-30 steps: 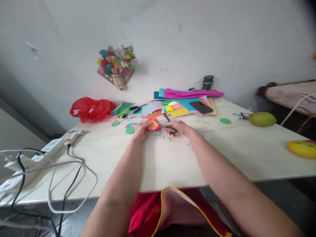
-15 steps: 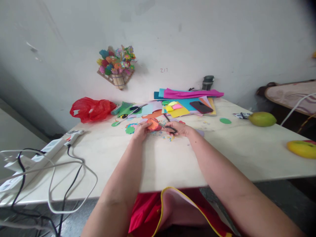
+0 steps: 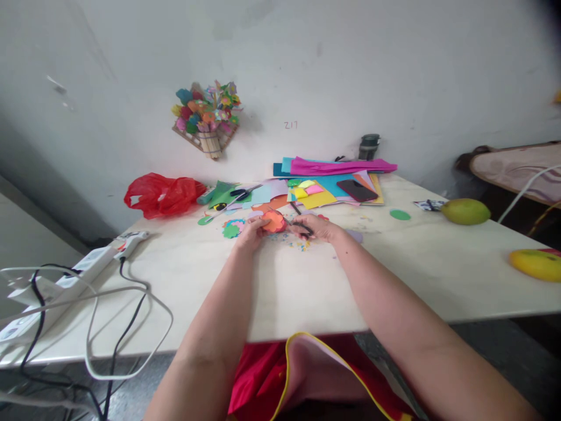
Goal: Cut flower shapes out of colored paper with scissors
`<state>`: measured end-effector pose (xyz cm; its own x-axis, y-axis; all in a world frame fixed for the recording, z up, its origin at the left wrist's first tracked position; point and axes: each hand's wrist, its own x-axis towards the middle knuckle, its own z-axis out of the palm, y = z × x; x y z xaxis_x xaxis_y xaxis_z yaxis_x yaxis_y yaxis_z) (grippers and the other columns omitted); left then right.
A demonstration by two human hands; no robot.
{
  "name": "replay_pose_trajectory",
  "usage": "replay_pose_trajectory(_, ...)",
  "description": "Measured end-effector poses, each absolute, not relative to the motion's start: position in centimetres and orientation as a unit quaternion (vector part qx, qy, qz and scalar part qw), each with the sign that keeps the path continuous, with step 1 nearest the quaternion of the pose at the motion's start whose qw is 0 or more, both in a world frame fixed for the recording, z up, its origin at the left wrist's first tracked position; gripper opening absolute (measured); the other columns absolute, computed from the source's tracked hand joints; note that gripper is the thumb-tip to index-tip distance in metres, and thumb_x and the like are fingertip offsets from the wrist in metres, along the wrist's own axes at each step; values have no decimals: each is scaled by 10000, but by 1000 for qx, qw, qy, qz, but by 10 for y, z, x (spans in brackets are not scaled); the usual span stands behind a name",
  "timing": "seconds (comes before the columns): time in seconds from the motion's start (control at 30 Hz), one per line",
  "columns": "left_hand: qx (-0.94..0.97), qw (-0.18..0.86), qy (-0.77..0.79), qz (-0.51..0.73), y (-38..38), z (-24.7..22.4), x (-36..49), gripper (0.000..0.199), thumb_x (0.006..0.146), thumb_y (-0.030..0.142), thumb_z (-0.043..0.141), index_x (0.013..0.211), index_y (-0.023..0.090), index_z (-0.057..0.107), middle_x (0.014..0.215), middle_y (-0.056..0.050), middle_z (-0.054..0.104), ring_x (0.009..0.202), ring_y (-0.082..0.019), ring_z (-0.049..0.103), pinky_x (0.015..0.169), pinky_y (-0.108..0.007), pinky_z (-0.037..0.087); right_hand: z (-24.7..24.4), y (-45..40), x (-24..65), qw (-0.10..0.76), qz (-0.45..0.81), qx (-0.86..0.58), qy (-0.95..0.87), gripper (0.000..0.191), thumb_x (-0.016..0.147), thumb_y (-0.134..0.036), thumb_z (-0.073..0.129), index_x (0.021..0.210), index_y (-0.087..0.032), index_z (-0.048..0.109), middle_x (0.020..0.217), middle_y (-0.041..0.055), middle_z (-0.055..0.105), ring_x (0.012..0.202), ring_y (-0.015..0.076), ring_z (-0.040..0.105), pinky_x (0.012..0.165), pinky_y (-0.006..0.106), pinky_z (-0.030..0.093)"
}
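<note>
Between the fingers of my left hand [image 3: 252, 233] is an orange paper flower [image 3: 274, 221] with a scalloped edge and some red at its rim. My right hand [image 3: 316, 227] is closed around the dark handles of a pair of scissors [image 3: 303, 229], whose blades point left at the flower's right edge. Whether the blades touch the paper I cannot tell. Small coloured paper clippings [image 3: 298, 244] lie on the table below my hands. Left of my left hand rests a green paper flower [image 3: 231, 230], with pink and blue cut pieces beside it.
Coloured paper sheets [image 3: 322, 200], a phone [image 3: 357, 190] and a magenta roll [image 3: 344, 166] lie at the back. A red plastic bag [image 3: 162, 196] is back left, near more scissors [image 3: 241, 193]. A power strip [image 3: 94, 263] with cables sits left; a green mango [image 3: 465, 211] lies right.
The orange flower has turned slightly in my left hand and now shows its face flatter to me. The scissors have shifted a little at its right edge.
</note>
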<state>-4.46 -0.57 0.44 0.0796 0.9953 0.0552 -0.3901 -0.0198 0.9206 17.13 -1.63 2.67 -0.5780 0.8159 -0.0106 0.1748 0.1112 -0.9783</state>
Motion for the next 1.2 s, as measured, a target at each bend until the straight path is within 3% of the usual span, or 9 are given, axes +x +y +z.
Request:
replay_pose_trajectory(0.33, 433, 612, 352, 560, -4, 2, -43, 247, 504, 157, 802, 524, 155, 556, 529, 11, 589, 513, -131, 579, 570, -285, 524, 33, -22, 168, 292, 569, -381, -667, 318, 693, -393, 758, 697, -162, 540, 498, -51, 511, 396, 56, 418, 358, 194, 193)
replay_pose_trajectory(0.73, 458, 616, 353, 535, -3, -1, -45, 170, 551, 174, 811, 570, 132, 648, 633, -55, 681, 595, -187, 648, 664, -345, 545, 37, -27, 165, 305, 571, -390, -655, 297, 697, -357, 751, 713, -159, 531, 485, -58, 490, 397, 54, 400, 375, 198, 206)
replay_pose_trajectory(1.2, 455, 617, 352, 537, -6, 1, -42, 225, 528, 167, 827, 540, 130, 605, 609, -36, 648, 597, -170, 640, 609, -310, 549, 36, -27, 164, 311, 559, -391, -662, 327, 676, -393, 761, 732, -161, 538, 491, -68, 471, 408, 57, 380, 376, 199, 246)
